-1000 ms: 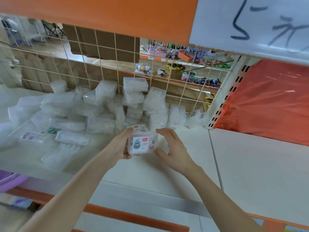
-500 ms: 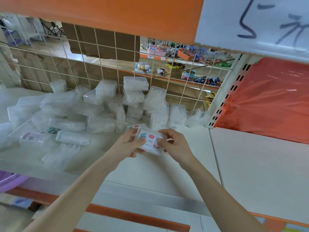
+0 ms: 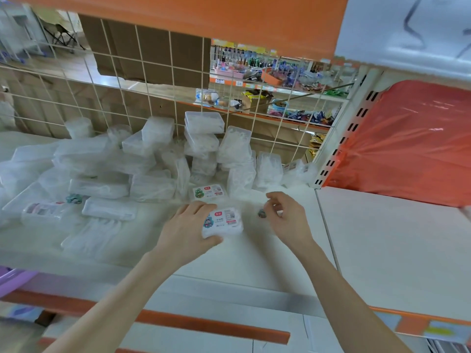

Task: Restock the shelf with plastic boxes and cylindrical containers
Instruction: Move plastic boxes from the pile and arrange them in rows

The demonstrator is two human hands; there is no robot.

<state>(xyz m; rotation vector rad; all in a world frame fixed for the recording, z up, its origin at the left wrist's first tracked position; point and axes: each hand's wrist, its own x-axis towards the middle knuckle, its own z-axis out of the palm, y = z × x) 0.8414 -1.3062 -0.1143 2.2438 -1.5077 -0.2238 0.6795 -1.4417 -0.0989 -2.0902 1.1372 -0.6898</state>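
At middle of shelf (image 3: 254,263), head view: your left hand (image 3: 187,231) grips labelled plastic box (image 3: 224,221), fingers curled round its left side; cannot tell if box touches shelf. Your right hand (image 3: 289,221) sits just right of box, apart from it, fingers loosely curled; small dark bit (image 3: 261,213) at thumb tip, cannot tell if pinched. Second labelled box (image 3: 209,192) lies flat just behind. Heap of clear boxes (image 3: 153,186) fills shelf's back left against wire grid (image 3: 142,80).
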